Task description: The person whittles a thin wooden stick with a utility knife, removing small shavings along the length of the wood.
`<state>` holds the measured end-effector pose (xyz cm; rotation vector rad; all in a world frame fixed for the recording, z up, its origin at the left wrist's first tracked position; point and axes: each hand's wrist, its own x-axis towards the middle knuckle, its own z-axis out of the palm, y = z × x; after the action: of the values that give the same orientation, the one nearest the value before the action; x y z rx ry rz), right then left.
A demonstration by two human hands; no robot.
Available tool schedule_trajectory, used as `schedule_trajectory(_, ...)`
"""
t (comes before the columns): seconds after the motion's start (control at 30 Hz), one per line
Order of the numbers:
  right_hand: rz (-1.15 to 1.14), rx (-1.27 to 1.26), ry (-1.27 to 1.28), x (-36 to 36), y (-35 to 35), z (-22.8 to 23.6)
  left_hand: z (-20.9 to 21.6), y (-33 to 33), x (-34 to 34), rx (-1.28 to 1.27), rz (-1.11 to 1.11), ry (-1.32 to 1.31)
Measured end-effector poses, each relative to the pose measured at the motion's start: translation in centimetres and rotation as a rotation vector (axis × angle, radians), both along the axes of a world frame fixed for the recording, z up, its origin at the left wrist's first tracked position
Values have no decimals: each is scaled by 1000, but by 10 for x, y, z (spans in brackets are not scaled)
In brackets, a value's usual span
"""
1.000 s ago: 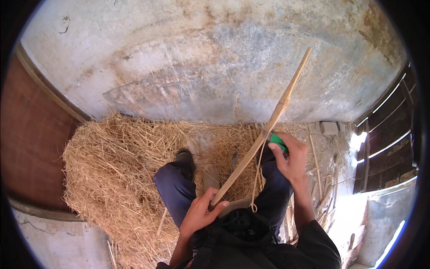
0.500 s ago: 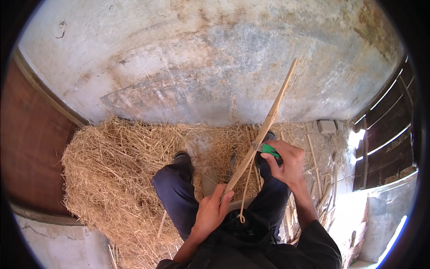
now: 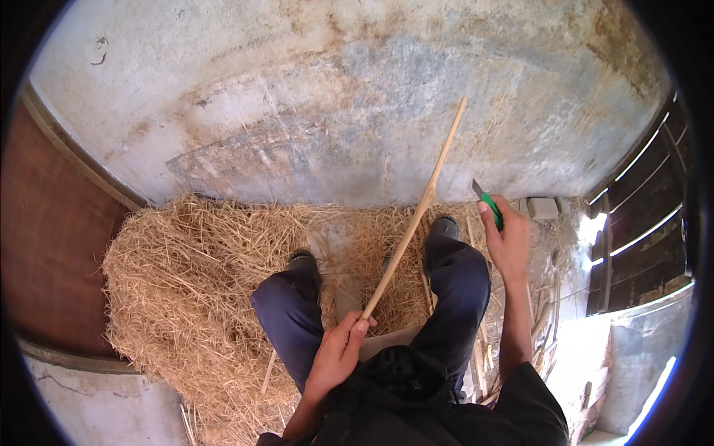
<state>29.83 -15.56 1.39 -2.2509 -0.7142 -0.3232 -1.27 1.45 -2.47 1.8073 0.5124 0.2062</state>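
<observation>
My left hand [image 3: 339,351] is closed around the near end of a long, pale strip of bamboo [image 3: 407,236]. The strip slants up and to the right, away from me, with a knot about midway and its far end in front of the wall. In my right hand [image 3: 509,241] is a green-handled utility knife [image 3: 491,212], its grey blade bare and pointing up and left. The blade stands apart from the strip, to its right. My fingers partly cover the knife's handle.
A large heap of straw [image 3: 193,297] lies left of my legs. A stained plaster wall [image 3: 335,119] rises ahead. Several thin strips lie on the floor at the right, by a grey block [image 3: 542,209]. Dark wooden boards [image 3: 643,223] stand at the far right.
My right hand has drawn the knife off the strip, to the right and away from me. The strip looks narrower now, turned in my left hand. The thin curled shaving has gone from view.
</observation>
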Motion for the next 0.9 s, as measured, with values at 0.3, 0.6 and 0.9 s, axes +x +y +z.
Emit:
schedule_trajectory(0.3,436,572,579,-49,20,-32,-9,10,19,-387,-216,-30)
schedule_trajectory(0.6,336,772,735,-45,27,-19,-7,13,14,-356,-408,5)
schedule_trajectory(0.9,443,538,313,-62,22,-19,-12,7,12,-165,-182,-94)
